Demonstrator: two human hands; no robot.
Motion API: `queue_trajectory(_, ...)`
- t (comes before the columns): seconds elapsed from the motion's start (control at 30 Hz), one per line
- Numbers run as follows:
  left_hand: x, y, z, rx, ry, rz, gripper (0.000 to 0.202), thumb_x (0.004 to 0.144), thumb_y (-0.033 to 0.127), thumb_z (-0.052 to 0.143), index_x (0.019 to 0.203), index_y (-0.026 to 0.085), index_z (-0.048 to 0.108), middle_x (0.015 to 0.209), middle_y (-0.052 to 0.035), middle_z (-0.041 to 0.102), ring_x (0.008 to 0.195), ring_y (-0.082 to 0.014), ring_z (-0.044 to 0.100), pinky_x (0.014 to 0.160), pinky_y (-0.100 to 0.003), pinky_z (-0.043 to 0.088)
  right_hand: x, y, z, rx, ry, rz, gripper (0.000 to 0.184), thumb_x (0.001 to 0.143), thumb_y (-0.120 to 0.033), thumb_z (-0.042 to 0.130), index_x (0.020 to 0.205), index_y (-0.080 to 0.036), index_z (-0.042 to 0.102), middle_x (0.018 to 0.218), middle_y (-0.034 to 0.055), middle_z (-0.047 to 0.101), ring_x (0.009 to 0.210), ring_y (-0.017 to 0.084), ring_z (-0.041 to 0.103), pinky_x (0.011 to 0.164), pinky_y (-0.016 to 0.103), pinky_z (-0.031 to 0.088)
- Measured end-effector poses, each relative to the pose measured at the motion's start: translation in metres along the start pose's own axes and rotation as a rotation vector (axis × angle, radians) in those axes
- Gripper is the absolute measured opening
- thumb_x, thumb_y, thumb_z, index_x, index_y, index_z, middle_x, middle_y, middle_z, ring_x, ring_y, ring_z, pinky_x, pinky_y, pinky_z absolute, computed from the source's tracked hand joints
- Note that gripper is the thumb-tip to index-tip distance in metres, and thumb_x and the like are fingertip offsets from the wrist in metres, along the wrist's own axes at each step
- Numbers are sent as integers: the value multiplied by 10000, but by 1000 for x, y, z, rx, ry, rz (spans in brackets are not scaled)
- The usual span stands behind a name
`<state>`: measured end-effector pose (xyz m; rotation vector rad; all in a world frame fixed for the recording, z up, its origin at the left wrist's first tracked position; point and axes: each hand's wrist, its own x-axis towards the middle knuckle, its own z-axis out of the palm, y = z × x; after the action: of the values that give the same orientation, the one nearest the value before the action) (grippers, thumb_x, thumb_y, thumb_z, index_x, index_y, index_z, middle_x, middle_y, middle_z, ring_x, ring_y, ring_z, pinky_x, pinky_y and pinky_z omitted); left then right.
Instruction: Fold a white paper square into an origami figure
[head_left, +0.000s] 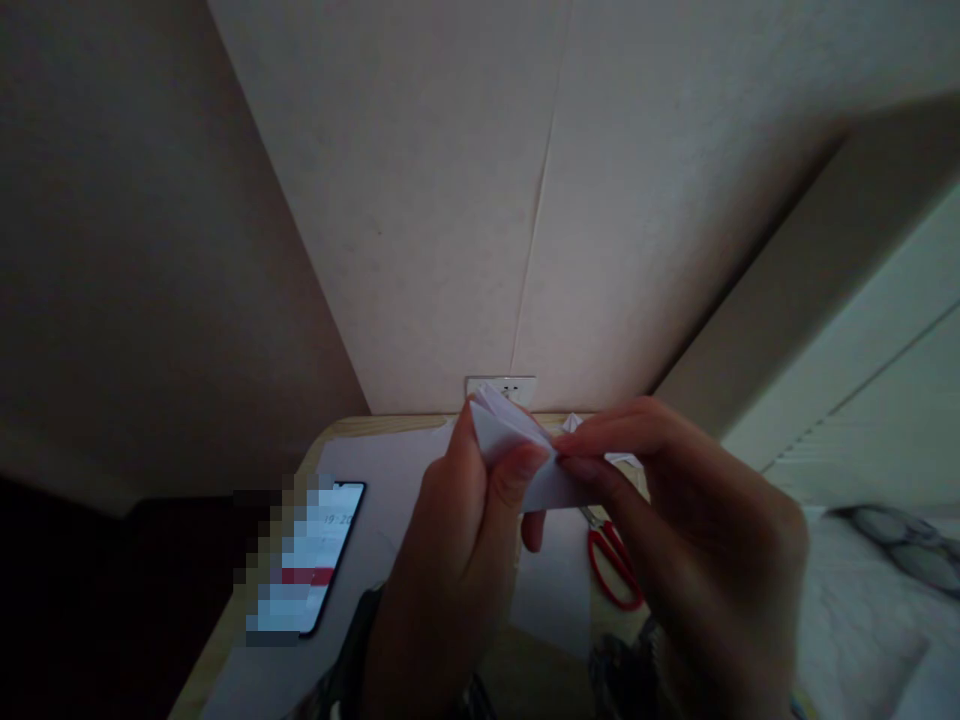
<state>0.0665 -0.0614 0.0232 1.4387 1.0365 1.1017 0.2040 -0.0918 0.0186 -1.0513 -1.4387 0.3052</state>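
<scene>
head view on my feed: i judge the folding to be partway through. several folds look to be in already, since the folded paper (501, 432) has stacked layers and a smooth front flap. its upper layers stand apart, though, so i would guess some pressing or shaping is left. how many folds remain i can't tell from here.

the paper is held up on the camera's side of the wall socket (517, 386), hiding part of it. it looks white and fairly crisp, pointed at the corner nearest the socket, with thin edges fanned along the top and a broader part running down and away to the socket's right.

i see the left hand (465, 520) curled round the paper, thumb pressed on its front. the right hand (705, 520) is bent into a pinch, thumb and forefinger on the paper near its crease.

just right of the socket, a small white folded piece (572, 422) rests on the table (390, 425). red-handled scissors (595, 568) lie right of the socket and nearer the camera; a phone (315, 555) lies well to its left.
</scene>
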Motion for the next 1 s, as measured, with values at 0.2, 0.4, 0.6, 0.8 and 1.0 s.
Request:
queue_trajectory(0.2, 7, -9, -1, -25, -37, 124, 304, 1018, 506, 533, 859, 248, 558, 529, 75, 546, 439, -122, 546, 438, -220, 447, 2, -3, 2, -17, -24, 64, 174, 928, -112, 719, 902, -283, 733, 821, -67, 739, 766, 135, 675, 696, 267, 510)
queue_trajectory(0.4, 4, -13, 7, 186, 90, 304, 241, 1029, 443, 537, 1004, 218, 620, 551, 78, 528, 452, -141, 526, 459, -261, 435, 2, -7, 0, -47, -2, 172, 100, 919, -209, 755, 862, -277, 709, 800, -60, 725, 755, 149, 665, 706, 278, 508)
queue_trajectory(0.6, 9, -7, 1, 342, -33, 524, 36, 990, 197, 589, 974, 217, 615, 821, 14, 717, 721, -153, 700, 631, -260, 519, 7, 9, -8, 19, -34, 143, 88, 910, -253, 777, 846, -275, 722, 811, -51, 738, 790, 165, 695, 734, 289, 506)
queue_trajectory(0.8, 6, -11, -9, 143, 95, 483, 263, 947, 104, 643, 1088, 325, 655, 980, 113, 778, 788, -89, 713, 709, -177, 557, 4, 11, -2, 14, 118, 57, 128, 926, -159, 736, 914, -281, 770, 888, -14, 726, 876, 200, 704, 729, 312, 520)
queue_trajectory(1.0, -2, -4, -9, -76, 113, 496, 79, 1005, 323, 671, 1028, 319, 747, 1145, 95, 810, 1137, -138, 711, 1007, -211, 520, 7, 24, -2, -101, 174, -339, 142, 883, -106, 739, 894, -247, 742, 958, 27, 728, 866, 221, 658, 755, 360, 541)
